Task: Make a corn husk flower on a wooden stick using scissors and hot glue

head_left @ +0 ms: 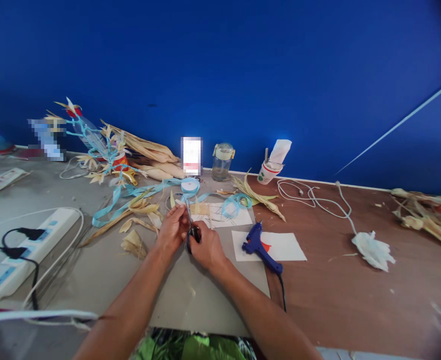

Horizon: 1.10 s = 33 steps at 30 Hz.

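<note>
Passable: brown tabletop between glue gun and white crumpled bundle; grey surface between forearms. Ahead of left hand and right hand, obstacles: scissors, ribbon roll, husks, jar, then blue wall. Power strip, white cable crowd left side.

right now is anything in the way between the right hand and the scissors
Nothing visible: the right hand grips the scissors by their black handles. The left hand is close beside the scissors, not in between.
</note>
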Available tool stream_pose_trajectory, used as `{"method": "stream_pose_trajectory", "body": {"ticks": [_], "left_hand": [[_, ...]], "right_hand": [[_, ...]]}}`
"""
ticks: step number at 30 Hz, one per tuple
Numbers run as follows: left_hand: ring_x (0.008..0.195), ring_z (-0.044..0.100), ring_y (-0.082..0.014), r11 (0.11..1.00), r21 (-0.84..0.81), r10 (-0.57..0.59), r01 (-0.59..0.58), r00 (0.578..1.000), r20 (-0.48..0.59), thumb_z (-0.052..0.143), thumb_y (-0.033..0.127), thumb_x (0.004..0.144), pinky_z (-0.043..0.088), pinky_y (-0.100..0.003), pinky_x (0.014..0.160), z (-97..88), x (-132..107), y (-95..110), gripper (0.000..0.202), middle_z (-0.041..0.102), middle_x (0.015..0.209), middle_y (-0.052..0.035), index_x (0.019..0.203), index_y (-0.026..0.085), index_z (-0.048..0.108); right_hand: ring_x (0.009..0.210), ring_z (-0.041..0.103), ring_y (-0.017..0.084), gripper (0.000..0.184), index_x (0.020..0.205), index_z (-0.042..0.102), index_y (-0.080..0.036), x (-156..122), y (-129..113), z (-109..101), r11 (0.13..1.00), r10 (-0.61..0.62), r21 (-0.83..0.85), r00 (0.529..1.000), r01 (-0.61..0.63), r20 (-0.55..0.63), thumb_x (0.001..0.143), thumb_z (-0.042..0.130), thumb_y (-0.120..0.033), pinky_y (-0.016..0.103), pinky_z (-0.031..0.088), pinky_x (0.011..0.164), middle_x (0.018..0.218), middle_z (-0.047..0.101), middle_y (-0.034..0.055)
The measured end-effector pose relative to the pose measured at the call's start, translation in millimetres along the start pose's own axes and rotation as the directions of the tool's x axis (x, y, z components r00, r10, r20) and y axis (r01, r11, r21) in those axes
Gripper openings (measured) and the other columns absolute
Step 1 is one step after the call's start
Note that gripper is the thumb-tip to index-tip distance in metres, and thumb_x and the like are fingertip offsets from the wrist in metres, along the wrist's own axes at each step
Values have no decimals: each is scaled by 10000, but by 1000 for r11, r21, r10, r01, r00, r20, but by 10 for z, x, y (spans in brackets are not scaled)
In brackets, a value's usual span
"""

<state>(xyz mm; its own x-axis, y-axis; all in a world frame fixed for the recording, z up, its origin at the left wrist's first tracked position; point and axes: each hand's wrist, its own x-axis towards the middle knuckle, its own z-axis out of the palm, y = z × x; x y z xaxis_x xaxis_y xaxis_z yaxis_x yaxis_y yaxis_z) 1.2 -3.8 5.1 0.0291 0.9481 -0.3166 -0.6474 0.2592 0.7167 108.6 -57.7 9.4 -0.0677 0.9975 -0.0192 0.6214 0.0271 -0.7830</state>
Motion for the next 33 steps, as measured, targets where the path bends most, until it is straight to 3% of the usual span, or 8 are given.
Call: {"method": "stream_pose_trajectory", "body": {"ticks": [8,15,26,33], "left_hand": [[400,393,-22,1000,-29,-5,5,1000,1,790,272,587,340,-145,374,2,-11,18,331,450,530,82,652,160,485],[443,411,-21,995,-99,9,-6,999,33,778,228,613,388,-152,447,-7,14,20,300,488,579,70,673,156,493],[417,411,-24,998,-60,-3,2,1000,-21,779,274,590,361,-158,419,-11,13,5,309,471,534,84,662,158,502],[402,405,-27,999,-38,-18,17,1000,-24,776,278,593,362,-150,397,-7,12,-14,308,457,509,83,653,162,497]], "right_hand": [[768,646,202,305,1099,583,-186,21,55,65,999,-17,38,1000,17,-12,799,541,-219,274,435,689,879,706,69],[620,585,146,269,1009,579,-194,27,81,41,983,-1,181,999,10,-51,800,566,-362,233,404,590,728,666,5],[817,650,220,372,1138,543,-193,-30,3,24,1000,-3,-12,1000,3,14,810,564,-367,289,431,715,912,700,82],[874,657,228,357,1163,541,-177,-12,13,37,999,-13,-30,1000,13,10,824,530,-287,296,439,756,980,701,100]]}}
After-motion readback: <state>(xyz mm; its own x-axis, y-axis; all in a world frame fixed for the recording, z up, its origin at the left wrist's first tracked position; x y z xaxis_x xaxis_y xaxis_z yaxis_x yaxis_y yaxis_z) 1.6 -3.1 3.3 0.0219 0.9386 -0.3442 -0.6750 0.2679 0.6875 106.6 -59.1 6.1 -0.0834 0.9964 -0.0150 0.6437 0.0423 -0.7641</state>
